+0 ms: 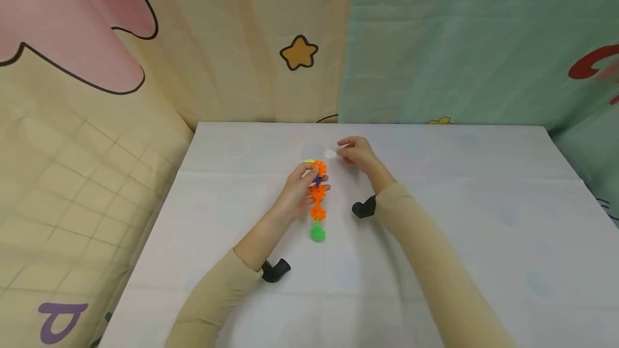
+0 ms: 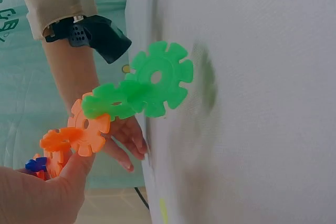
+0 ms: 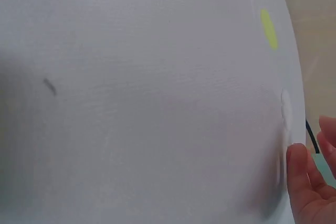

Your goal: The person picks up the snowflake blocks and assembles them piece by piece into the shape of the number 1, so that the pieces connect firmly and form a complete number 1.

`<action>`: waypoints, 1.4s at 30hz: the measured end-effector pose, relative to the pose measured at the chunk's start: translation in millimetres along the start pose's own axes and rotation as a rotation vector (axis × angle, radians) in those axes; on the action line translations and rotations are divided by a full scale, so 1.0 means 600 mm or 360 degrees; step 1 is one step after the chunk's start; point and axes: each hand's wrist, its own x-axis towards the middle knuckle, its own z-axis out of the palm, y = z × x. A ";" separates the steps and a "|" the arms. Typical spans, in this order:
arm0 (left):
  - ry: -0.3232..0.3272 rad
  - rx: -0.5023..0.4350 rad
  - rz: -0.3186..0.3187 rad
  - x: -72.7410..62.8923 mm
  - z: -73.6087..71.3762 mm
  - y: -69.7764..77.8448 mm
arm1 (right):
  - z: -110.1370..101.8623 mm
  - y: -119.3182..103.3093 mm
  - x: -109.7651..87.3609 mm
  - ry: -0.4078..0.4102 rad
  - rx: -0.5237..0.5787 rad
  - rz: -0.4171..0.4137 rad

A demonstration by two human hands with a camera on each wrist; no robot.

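- Flower-disc chain (image 1: 317, 193): held in the left hand above the middle of the tabletop (image 1: 483, 240). Thin, bright plastic discs are linked in a line, with orange and blue at the far end, more orange midway and green at the near end.
- Far left of the hands: a pale, grid-patterned cloth (image 1: 82, 197) hangs beside the tabletop.
- Left hand (image 1: 297, 189): curled round the upper part of the chain, with the thumb on its near side.
- Chain in the left wrist view, left to right: a small blue disc (image 2: 37, 164) beside the thumb, then orange discs (image 2: 88, 124), then two green discs (image 2: 160, 78). Some discs face the camera and others stand nearly edge-on, slotted across their neighbours. Rounded petals with narrow notches ring the end green disc, which has a hole at its centre; a greenish shadow falls on the tabletop beside it.
- Yellow disc (image 3: 269, 29): lying flat on the tabletop, mostly hidden behind the left hand in the head view.
- White disc (image 1: 330, 154): on the tabletop just beyond the chain's far end, pale against the white surface, with a notched rim.
- Right hand (image 1: 355, 152): thumb and forefinger parted right beside the white disc; whether they touch it I cannot tell.
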 end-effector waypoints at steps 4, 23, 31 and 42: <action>-0.0021 -0.0006 0.0080 -0.001 0.001 -0.004 | 0.016 0.006 0.007 0.0109 -0.0210 -0.0066; -0.0112 -0.0064 0.0072 -0.005 0.004 -0.008 | 0.046 0.001 0.011 0.0210 -0.0798 -0.0094; -0.0084 -0.0069 0.0039 -0.003 0.003 -0.008 | 0.035 0.011 0.013 0.0102 -0.0584 -0.0251; -0.0056 -0.0029 0.0000 -0.004 0.002 -0.010 | 0.015 0.018 0.004 -0.0061 -0.0375 -0.0152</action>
